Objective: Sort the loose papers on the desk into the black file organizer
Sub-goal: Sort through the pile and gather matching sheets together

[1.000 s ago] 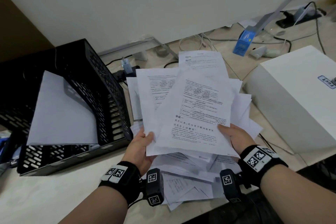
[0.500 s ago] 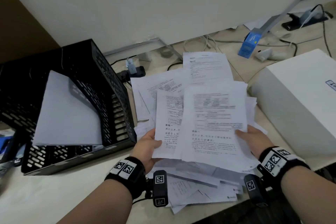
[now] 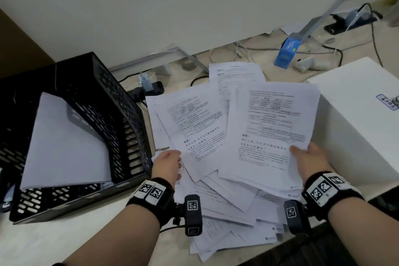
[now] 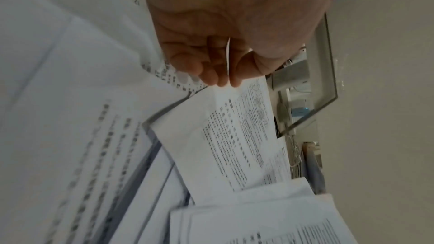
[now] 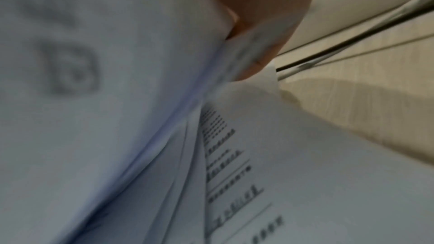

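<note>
A heap of loose printed papers [image 3: 226, 207] lies in the middle of the desk. My left hand [image 3: 170, 163] pinches the lower left corner of one printed sheet [image 3: 194, 127]; the left wrist view shows its thumb and fingers [image 4: 225, 73] closed on the sheet's edge [image 4: 234, 136]. My right hand [image 3: 306, 157] grips the lower right edge of another printed sheet [image 3: 269, 134], held above the heap. The black file organizer [image 3: 101, 101] stands to the left with one blank white sheet [image 3: 64, 144] leaning inside it.
A large white box [image 3: 356, 121] stands at the right, close to my right hand. Behind the papers lie cables [image 3: 233, 52], a charger [image 3: 144, 81], a small blue box [image 3: 288, 53] and a metal lamp frame [image 3: 311, 26] along the wall.
The two sheets, overlapping a second ago, have come apart: my left hand's sheet has tilted left and lower, my right hand has carried its sheet to the right.
</note>
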Demonstrator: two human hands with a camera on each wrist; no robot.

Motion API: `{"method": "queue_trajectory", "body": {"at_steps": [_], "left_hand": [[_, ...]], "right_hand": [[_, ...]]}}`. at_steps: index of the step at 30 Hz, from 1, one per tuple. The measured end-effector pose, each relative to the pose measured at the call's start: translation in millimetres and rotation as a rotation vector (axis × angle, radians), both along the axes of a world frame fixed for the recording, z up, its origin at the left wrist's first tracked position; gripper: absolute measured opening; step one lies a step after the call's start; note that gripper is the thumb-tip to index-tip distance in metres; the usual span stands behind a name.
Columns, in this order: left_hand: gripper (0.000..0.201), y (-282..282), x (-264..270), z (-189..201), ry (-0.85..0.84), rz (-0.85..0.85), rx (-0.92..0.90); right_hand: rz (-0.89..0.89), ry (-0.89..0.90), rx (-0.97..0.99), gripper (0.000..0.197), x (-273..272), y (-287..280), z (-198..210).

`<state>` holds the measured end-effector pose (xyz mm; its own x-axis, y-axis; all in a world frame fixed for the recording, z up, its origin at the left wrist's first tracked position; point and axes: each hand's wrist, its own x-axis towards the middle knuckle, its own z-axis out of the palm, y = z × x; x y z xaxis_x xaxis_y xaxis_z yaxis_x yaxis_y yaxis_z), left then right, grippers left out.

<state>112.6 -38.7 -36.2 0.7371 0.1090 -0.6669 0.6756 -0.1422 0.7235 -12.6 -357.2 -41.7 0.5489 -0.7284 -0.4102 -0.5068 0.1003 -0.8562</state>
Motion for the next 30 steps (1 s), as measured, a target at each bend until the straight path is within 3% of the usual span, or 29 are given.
{"method": "queue_trajectory", "body": {"at_steps": [2, 5, 11, 14, 17, 19, 21, 24, 27, 30], "left_hand": [[0.019, 3, 9, -11, -0.04, -0.037, 0.111], [0.031, -4, 12, -16, -0.15, -0.238, 0.324], [0.1, -24, -8, -6, -0.283, -0.92, 0.632], [0.092, -25, -11, -16, -0.254, -1.098, 0.744], [0.048, -17, -8, -28, -0.341, -1.095, 0.726], [0.036, -11, -6, -32, -0.409, -1.036, 0.635], [0.03, -6, -6, -28, -0.418, -0.975, 0.552], [0.025, 5, -12, -22, -0.423, -1.007, 0.496], [0.022, 15, -24, -16, -0.421, -1.004, 0.48], [0.044, 23, -35, -7, -0.381, -0.82, 0.343]], "right_hand": [[0.004, 0.049, -0.046, 0.025, -2, -7, -1], [-0.02, 0.079, -0.054, 0.023, -4, -9, -3], [-0.11, 0.061, 0.015, 0.028, -5, -8, 1], [-0.119, 0.083, 0.045, 0.027, -4, -13, -5], [-0.092, 0.06, 0.108, 0.014, -4, -14, -10], [-0.025, 0.034, 0.161, 0.017, -3, -13, -15], [0.015, 0.03, 0.189, 0.022, 1, -8, -16], [0.008, 0.013, 0.213, 0.014, 9, 0, -15], [0.061, 0.031, 0.233, 0.024, 17, 9, -16], [0.151, 0.086, 0.277, 0.024, 20, 24, -19]]}}
